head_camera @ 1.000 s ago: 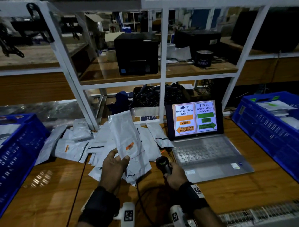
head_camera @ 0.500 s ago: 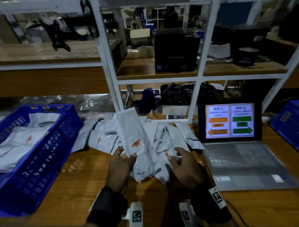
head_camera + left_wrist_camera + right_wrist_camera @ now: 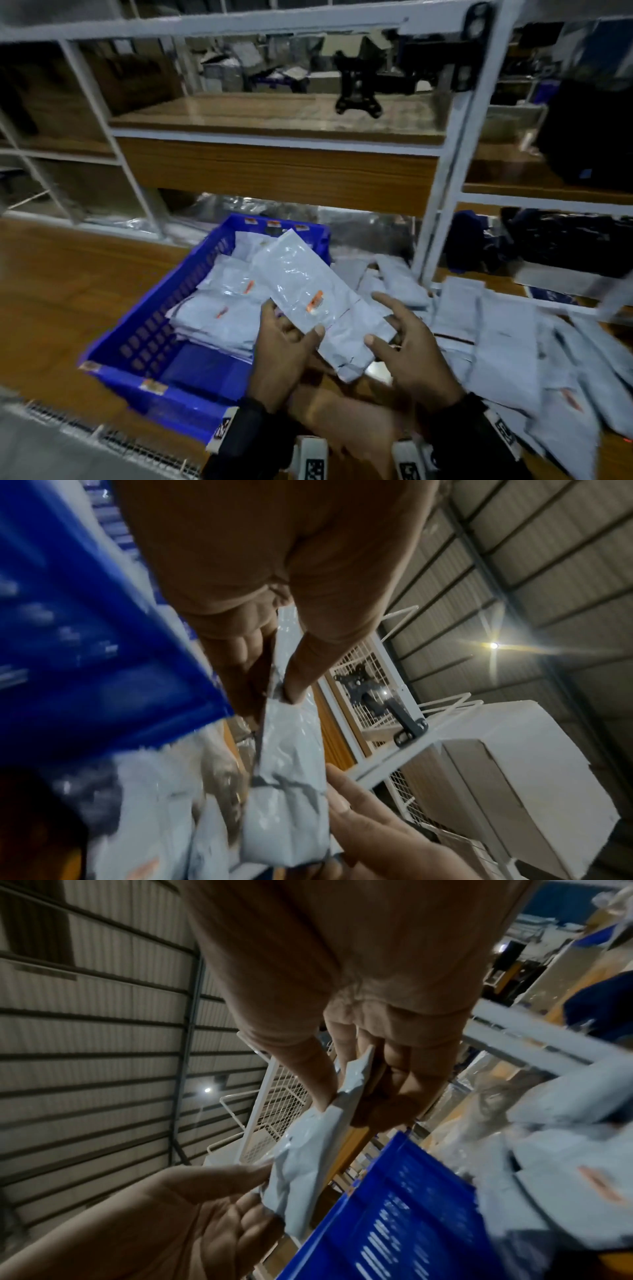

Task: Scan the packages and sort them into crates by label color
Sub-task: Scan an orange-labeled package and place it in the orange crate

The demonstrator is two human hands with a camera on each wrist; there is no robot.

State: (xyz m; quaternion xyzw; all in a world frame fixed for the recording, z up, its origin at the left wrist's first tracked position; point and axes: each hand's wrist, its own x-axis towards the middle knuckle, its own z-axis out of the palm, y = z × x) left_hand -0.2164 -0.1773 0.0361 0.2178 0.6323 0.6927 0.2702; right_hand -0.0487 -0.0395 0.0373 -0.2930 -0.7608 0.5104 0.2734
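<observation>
Over the blue crate [image 3: 144, 346] at your left, you hold one white package [image 3: 318, 305] with an orange label [image 3: 315, 301], tilted, its far end above the packages with orange labels already lying in the crate. Your left hand [image 3: 284, 346] pinches its near edge, thumb on top and fingers [image 3: 240, 647] underneath. Your right hand [image 3: 411, 349] pinches the near right corner the same way, thumb pressed on the upper face. More white packages [image 3: 507, 346] lie heaped on the wooden counter [image 3: 68, 291] to the right of the crate.
</observation>
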